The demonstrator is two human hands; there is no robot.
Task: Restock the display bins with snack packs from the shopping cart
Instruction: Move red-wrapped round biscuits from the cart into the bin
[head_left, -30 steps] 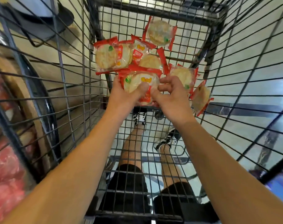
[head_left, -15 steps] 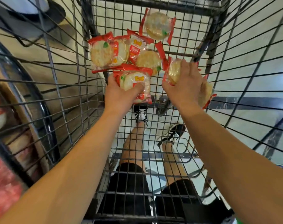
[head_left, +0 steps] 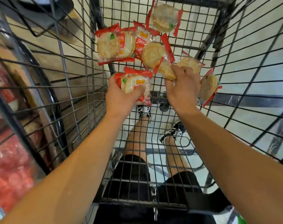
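Several red-edged clear snack packs of round crackers lie on the wire floor of the shopping cart [head_left: 170, 130]. My left hand [head_left: 121, 97] grips a snack pack [head_left: 135, 83] and holds it a little above the cart floor. My right hand [head_left: 181, 88] pinches the edge of another snack pack [head_left: 168, 71], with one more pack [head_left: 190, 63] just beyond its fingers. A double pack [head_left: 112, 44] lies at the far left of the pile, a single pack [head_left: 164, 17] at the far end, and a tilted pack [head_left: 208, 86] leans at the right.
Tall wire cart walls [head_left: 69, 75] close in on the left and right. A display bin [head_left: 10, 175] with red packs shows blurred at the lower left, outside the cart. My legs and shoes [head_left: 144, 110] are visible through the cart floor.
My right hand moved from flat over the right-hand packs to pinching a pack near the middle. My left hand keeps its pack and has drawn slightly back from the pile.
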